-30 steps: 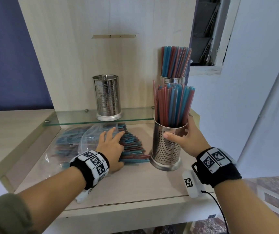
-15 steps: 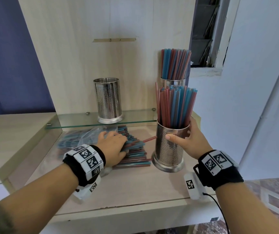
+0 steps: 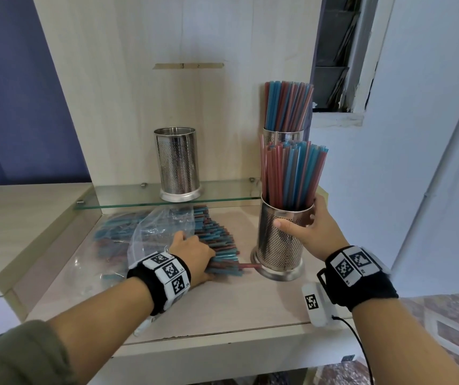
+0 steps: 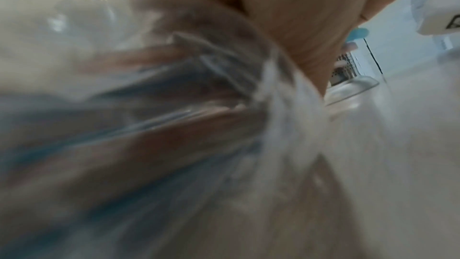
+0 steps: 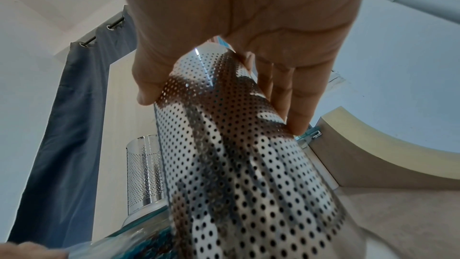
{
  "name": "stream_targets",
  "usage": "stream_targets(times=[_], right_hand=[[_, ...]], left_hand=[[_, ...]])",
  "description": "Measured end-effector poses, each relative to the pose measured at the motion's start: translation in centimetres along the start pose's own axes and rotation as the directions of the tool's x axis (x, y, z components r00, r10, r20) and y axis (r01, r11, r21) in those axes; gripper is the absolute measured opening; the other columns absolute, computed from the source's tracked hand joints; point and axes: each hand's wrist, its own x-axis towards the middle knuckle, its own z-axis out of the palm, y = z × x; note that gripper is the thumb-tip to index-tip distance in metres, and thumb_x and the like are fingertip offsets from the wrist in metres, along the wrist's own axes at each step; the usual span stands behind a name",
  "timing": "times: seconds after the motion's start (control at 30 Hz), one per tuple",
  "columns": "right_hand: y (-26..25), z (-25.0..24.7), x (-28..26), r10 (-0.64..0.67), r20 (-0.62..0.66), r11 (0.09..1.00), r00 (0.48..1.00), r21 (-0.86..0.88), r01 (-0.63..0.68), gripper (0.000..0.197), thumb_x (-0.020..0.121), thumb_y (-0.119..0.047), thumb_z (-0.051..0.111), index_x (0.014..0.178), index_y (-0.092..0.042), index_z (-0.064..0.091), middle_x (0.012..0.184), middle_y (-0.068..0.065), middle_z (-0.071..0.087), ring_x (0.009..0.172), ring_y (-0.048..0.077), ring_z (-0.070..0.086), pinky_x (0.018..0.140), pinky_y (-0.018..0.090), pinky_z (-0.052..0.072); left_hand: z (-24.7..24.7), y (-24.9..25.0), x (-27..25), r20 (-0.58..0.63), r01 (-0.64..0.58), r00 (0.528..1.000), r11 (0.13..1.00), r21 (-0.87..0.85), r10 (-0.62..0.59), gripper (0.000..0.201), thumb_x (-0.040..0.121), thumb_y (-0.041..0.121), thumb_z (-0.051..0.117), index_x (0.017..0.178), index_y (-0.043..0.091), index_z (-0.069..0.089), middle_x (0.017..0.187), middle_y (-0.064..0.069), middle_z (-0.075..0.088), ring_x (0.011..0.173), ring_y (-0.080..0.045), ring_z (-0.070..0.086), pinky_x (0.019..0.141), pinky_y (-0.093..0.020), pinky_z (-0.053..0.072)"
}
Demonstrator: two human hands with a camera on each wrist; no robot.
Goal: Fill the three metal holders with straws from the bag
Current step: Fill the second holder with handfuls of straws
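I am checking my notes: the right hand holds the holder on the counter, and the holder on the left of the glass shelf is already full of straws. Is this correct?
Not quite. The right hand does hold the counter holder, but the left holder on the glass shelf is empty; the head view shows no straws in it.

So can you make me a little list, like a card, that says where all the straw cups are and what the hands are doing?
near holder: on the wooden counter, full of red and blue straws
back right holder: behind the near one, also full
empty holder: on the glass shelf, no straws visible in it
plastic bag: lying open on the counter, straws spilling out
loose straws: a pile beside the near holder
left hand: gripping a bunch of the loose straws
right hand: wrapped round the near holder
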Motion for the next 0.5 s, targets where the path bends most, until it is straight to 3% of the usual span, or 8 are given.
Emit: stream_targets(times=[0.13,0.23,0.3,0.37,0.43,0.5], right_hand=[[-0.1,0.0,-0.1,-0.001,0.000,1.000,1.000,0.003,0.001,0.088,0.069,-0.027,0.086,0.139,-0.022,0.033,0.105,-0.029,0.052,0.085,-0.021,0.053,0.067,0.001,0.042],[-0.2,0.0,-0.2,-0.004,-0.003,1.000,1.000,0.002,0.004,0.089,0.069,-0.028,0.086,0.140,-0.021,0.033,0.104,-0.029,0.051,0.086,-0.020,0.051,0.067,0.000,0.041],[-0.4,0.0,-0.2,0.000,-0.001,1.000,1.000,0.010,0.000,0.087,0.070,-0.026,0.085,0.140,-0.020,0.033,0.103,-0.029,0.050,0.083,-0.023,0.050,0.065,-0.003,0.039],[-0.5,0.0,-0.3,0.001,0.002,1.000,1.000,0.013,-0.001,0.087,0.070,-0.025,0.085,0.140,-0.018,0.033,0.103,-0.029,0.049,0.082,-0.024,0.050,0.064,-0.006,0.038],[-0.6,0.0,-0.3,-0.007,0.002,1.000,1.000,0.008,0.007,0.087,0.070,-0.024,0.085,0.140,-0.017,0.033,0.103,-0.029,0.048,0.082,-0.023,0.049,0.064,-0.006,0.038],[-0.6,0.0,-0.4,-0.010,0.003,1.000,1.000,0.012,0.010,0.087,0.070,-0.025,0.084,0.141,-0.017,0.033,0.103,-0.030,0.047,0.082,-0.023,0.049,0.064,-0.006,0.038]], left_hand=[[-0.1,-0.3,-0.3,-0.046,-0.003,0.999,0.993,-0.119,-0.002,0.038,0.087,0.054,0.057,0.118,0.033,0.062,0.128,0.006,0.044,0.120,-0.022,0.034,0.100,-0.040,0.027],[-0.7,-0.6,-0.3,-0.107,-0.035,0.994,0.974,-0.226,0.011,0.032,0.089,0.050,0.056,0.116,0.032,0.060,0.134,0.014,0.046,0.125,-0.015,0.036,0.101,-0.040,0.021],[-1.6,-0.7,-0.5,-0.153,-0.047,0.988,0.955,-0.292,0.002,0.028,0.092,0.047,0.054,0.114,0.030,0.057,0.116,0.015,0.056,0.117,-0.013,0.048,0.106,-0.042,0.019],[-2.6,-0.8,-0.7,-0.207,-0.084,0.978,0.934,-0.348,0.011,0.021,0.093,0.044,0.054,0.107,0.029,0.054,0.097,0.016,0.055,0.107,-0.015,0.055,0.109,-0.040,0.018],[-3.5,-0.8,-0.9,-0.280,-0.164,0.959,0.900,-0.404,0.049,0.018,0.094,0.040,0.055,0.104,0.027,0.050,0.092,0.013,0.055,0.101,-0.019,0.057,0.101,-0.034,0.028],[-4.1,-0.9,-1.0,-0.344,-0.257,0.935,0.839,-0.480,0.090,0.023,0.094,0.034,0.057,0.114,0.026,0.049,0.096,0.009,0.059,0.095,-0.016,0.058,0.083,-0.023,0.038]])
